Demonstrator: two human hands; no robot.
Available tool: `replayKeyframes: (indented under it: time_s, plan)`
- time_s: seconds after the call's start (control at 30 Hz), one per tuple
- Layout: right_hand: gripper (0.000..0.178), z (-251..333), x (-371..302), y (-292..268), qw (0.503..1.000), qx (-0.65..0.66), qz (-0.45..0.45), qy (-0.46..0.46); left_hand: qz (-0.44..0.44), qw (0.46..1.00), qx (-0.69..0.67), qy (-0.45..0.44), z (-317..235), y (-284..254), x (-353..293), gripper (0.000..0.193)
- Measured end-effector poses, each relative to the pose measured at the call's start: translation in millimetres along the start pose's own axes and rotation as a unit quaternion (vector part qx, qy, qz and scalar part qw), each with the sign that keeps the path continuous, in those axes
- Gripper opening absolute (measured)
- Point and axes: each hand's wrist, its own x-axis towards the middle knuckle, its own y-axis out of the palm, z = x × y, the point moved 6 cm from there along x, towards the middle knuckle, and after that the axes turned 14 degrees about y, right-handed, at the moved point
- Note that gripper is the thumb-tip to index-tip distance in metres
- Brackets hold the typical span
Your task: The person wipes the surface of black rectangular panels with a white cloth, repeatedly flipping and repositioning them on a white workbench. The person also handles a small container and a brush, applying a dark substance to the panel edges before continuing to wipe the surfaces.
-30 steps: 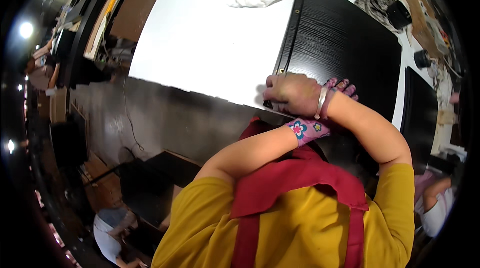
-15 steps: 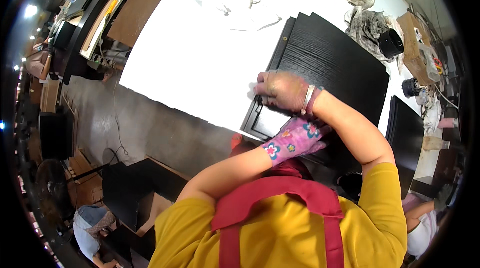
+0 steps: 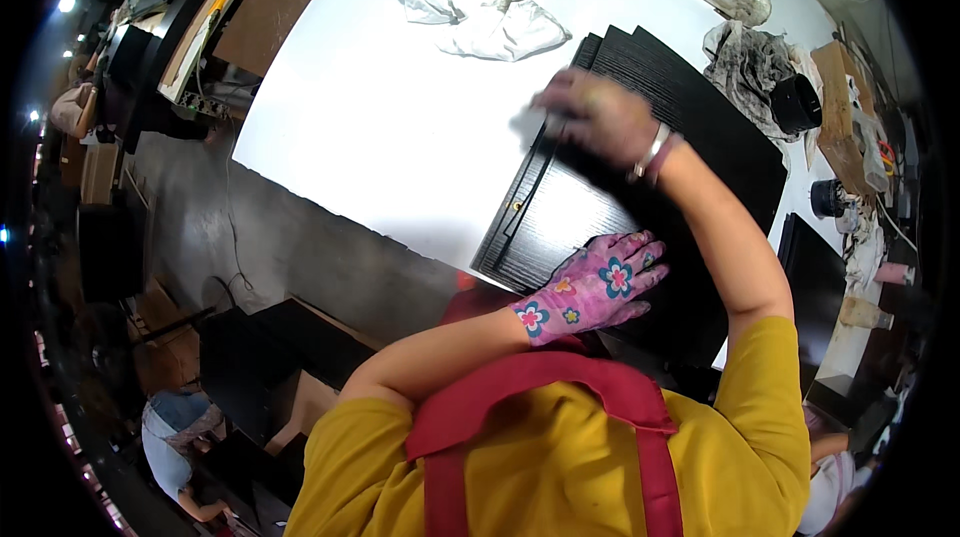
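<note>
The person leans over a white table (image 3: 400, 147) on which a stack of black wood-grain panels (image 3: 640, 187) lies, at about 2 o'clock from the picture's centre. The panels are fanned a little at their far corner, so several edges show one behind the other.

The left hand (image 3: 595, 282), in a pink glove with flower pattern, lies flat and spread on the near part of the top panel, at about 4 o'clock from centre. It seems to press down, probably to keep the panel from sliding. The right hand (image 3: 595, 117) is bare, with a bracelet at the wrist, and rests on the far left edge of the stack, at about 1 o'clock. It is blurred, so it is not possible to tell if the fingers pinch something or only rub the surface; a grey smear sits just beside it on the table.

At 12 o'clock a crumpled white cloth (image 3: 480, 7) lies well apart from the panels. At 2 o'clock, beyond the stack, there is a dirty rag (image 3: 750, 67) touching a black round container (image 3: 797, 102). Another dark panel (image 3: 815, 277) lies at 3 o'clock, near the table's right side.
</note>
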Motion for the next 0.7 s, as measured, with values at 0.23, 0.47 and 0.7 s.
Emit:
replayKeyframes:
  time_s: [0.23,0.47,0.7]
  plan:
    - [0.029,39,-36,55,0.987,-0.032,0.137,-0.082,0.087,0.99,-0.096,-0.052,5,3,1,0.053]
    - [0.014,-69,30,-10,1.0,0.011,0.014,0.014,0.035,0.999,-0.005,-0.005,-1,-15,6,0.055]
    - [0.031,-160,74,-63,0.986,-0.053,-0.1,0.126,0.049,0.999,-0.011,-0.001,-1,-9,6,0.054]
